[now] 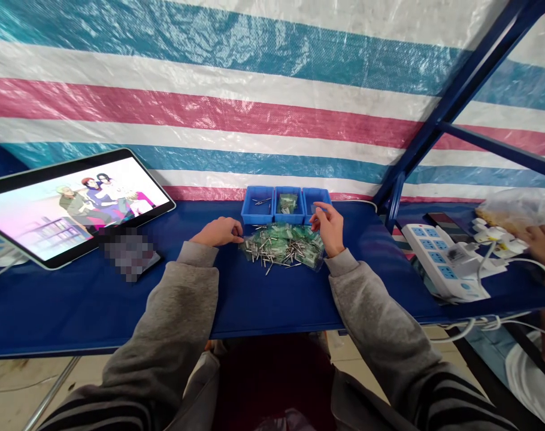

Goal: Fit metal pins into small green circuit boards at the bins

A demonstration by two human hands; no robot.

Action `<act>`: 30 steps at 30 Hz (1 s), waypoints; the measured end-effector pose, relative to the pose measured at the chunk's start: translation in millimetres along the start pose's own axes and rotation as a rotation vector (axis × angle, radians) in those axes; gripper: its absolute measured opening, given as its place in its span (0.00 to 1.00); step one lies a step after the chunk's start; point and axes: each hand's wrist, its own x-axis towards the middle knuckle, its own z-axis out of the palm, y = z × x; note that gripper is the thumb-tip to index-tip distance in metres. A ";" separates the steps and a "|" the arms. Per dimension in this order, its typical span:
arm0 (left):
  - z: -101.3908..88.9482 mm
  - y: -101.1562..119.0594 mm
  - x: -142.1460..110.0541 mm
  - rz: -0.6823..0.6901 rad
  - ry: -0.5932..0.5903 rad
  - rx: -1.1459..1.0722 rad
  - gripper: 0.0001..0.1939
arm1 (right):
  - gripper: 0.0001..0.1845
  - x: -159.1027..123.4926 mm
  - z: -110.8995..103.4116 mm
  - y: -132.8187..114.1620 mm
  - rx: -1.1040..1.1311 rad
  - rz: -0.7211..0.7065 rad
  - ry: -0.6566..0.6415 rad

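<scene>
Metal pins (266,261) and green-tinted clear bags (279,232) sit in one loose pile mid-worktop (263,305), just on the near side of three blue bins. Left hand (218,231) rests low at the pile's left edge, fingers curled close together, tips at the pile; can't tell if they're pinching anything. Right hand (330,227) is raised at the far right of the pile, in front of the right bin (317,194). Its fingers are bent, thumb side close to the index; can't tell if they're apart, touching or on something small.

Placement makes sense, my read: pile between the hands so both reach it without stretching, bins lined up right behind so the transfer is short, separate bins so kinds don't mix. Left bin (257,219) has a few pins in it, middle bin (289,219) has green bag material, right bin's inside is partly behind the hand. Tablet (75,206) is parked off to the left, power strip (438,263) off to the right, both well apart from the pile.

Looks: pins are thin, straight, silvery, pointing every way, some spilled on the near side. Bags are crumpled, shiny, see-through, overlapping; count not readable.
</scene>
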 end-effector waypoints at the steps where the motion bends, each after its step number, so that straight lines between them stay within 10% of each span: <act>1: 1.6 0.0 1.3 -0.002 -0.011 0.000 0.12 | 0.16 -2.0 1.2 0.3 -0.037 -0.039 -0.023; 7: 5.5 5.6 4.7 0.013 0.101 -0.059 0.07 | 0.13 -9.9 3.7 2.9 -0.227 -0.199 -0.102; 17: 19.6 57.1 -3.8 0.312 0.783 -0.372 0.09 | 0.15 -17.2 7.7 -2.8 -0.345 -0.340 -0.308; 30: 53.6 95.0 1.3 0.427 0.627 -0.954 0.14 | 0.16 -14.5 2.3 -3.4 -0.351 -0.341 -0.484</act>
